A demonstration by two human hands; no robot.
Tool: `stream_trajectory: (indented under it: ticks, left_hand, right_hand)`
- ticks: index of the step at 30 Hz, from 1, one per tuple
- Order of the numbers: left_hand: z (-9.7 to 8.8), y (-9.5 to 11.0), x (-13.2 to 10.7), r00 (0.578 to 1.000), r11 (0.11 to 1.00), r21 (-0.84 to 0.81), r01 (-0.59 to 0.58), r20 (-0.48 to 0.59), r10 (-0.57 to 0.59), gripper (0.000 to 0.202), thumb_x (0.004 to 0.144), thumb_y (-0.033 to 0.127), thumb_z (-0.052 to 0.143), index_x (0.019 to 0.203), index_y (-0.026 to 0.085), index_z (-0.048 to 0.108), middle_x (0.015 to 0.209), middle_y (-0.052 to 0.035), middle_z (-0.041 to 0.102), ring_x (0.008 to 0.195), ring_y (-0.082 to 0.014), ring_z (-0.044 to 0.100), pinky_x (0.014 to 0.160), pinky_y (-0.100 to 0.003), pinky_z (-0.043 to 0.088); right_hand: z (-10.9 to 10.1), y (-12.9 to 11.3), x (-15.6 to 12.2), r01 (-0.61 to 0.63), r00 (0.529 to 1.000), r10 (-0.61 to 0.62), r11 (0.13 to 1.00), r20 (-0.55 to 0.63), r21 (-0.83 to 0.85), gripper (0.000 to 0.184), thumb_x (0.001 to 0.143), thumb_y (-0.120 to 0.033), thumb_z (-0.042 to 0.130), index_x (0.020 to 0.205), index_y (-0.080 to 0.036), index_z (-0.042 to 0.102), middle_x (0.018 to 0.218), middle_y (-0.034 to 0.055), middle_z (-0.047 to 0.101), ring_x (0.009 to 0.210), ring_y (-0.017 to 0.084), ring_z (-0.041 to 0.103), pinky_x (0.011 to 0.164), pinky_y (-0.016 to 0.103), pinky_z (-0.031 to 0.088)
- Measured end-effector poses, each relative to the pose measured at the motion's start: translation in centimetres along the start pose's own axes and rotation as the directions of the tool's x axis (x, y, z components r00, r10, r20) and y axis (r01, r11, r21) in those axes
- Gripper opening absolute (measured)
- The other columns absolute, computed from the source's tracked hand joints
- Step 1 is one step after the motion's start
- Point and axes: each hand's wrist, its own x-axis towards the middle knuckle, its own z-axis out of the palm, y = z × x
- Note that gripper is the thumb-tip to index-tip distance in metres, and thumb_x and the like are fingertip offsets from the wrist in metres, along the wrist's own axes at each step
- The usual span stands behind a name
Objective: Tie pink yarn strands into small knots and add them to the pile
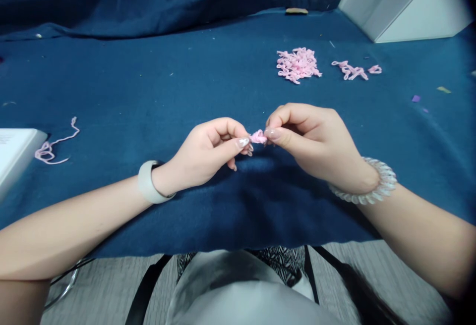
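A small knot of pink yarn (258,137) hangs just above the blue cloth (148,97), pinched from both sides. My left hand (208,151) holds its left end between thumb and fingertips, fingers curled. My right hand (312,141) pinches its right end, fingers also curled in. A grey band sits on my left wrist and a clear coiled band on my right.
A pile of pink yarn pieces (297,65) lies farther back, with a few more pink pieces (355,71) to its right. A loose pink strand (55,144) trails at the left beside a white object (15,154). A white box (405,3) stands at the back right.
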Motion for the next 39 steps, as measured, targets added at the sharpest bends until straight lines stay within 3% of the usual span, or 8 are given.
stream_trajectory:
  ticks: [16, 23, 28, 32, 39]
  left_hand:
    - [-0.3, -0.1, 0.0, 1.000, 0.998, 0.048, 0.030, -0.007, -0.030, 0.015, 0.084, 0.024, 0.061, 0.078, 0.012, 0.055, 0.072, -0.0018, 0.063, 0.058, -0.0063, 0.057, 0.049, -0.014, 0.048]
    - [-0.1, -0.2, 0.0, 0.998, 0.998, 0.025, 0.057, -0.019, -0.056, 0.018, 0.083, 0.028, 0.063, 0.078, 0.012, 0.056, 0.074, -0.0030, 0.062, 0.062, -0.0079, 0.059, 0.049, -0.014, 0.048]
    - [-0.2, -0.6, 0.0, 0.991, 0.984, -0.127, 0.127, -0.028, -0.131, 0.021, 0.081, 0.031, 0.066, 0.085, 0.012, 0.058, 0.078, -0.0033, 0.061, 0.068, -0.0105, 0.060, 0.050, -0.016, 0.050]
    - [-0.4, -0.7, 0.0, 0.975, 0.932, -0.286, 0.224, 0.052, -0.218, 0.035, 0.082, 0.041, 0.063, 0.104, 0.014, 0.062, 0.089, -0.0060, 0.061, 0.076, -0.0144, 0.063, 0.052, -0.021, 0.054]
    - [0.0, -0.5, -0.2, 0.970, 0.968, -0.104, 0.230, 0.105, -0.220, 0.025, 0.078, 0.033, 0.070, 0.092, 0.014, 0.065, 0.079, -0.0043, 0.067, 0.069, -0.0112, 0.064, 0.051, -0.016, 0.053]
  right_hand:
    - [-0.4, 0.4, 0.1, 0.048, 0.997, -0.051, 0.998, -0.063, -0.046, 0.019, 0.087, -0.029, 0.059, 0.073, -0.017, 0.056, 0.069, 0.0010, 0.059, 0.063, 0.012, 0.052, 0.060, 0.026, 0.040]
    - [-0.3, 0.6, 0.0, 0.097, 0.987, -0.116, 0.982, -0.111, -0.160, 0.015, 0.087, -0.025, 0.058, 0.075, -0.017, 0.056, 0.071, 0.0015, 0.060, 0.064, 0.012, 0.053, 0.061, 0.027, 0.040]
    - [0.0, 0.6, -0.1, 0.138, 0.977, -0.175, 0.955, -0.125, -0.261, 0.015, 0.089, -0.025, 0.056, 0.075, -0.019, 0.056, 0.075, 0.0030, 0.061, 0.068, 0.014, 0.055, 0.066, 0.028, 0.042]
    - [0.3, 0.9, -0.3, 0.182, 0.972, -0.211, 0.955, -0.105, -0.233, 0.014, 0.090, -0.024, 0.054, 0.077, -0.019, 0.056, 0.078, 0.0035, 0.062, 0.071, 0.014, 0.056, 0.067, 0.029, 0.042]
    - [0.8, 1.4, -0.3, 0.218, 0.969, -0.238, 0.951, -0.068, -0.221, 0.014, 0.089, -0.023, 0.055, 0.076, -0.018, 0.056, 0.078, 0.0037, 0.062, 0.072, 0.014, 0.056, 0.067, 0.030, 0.043]
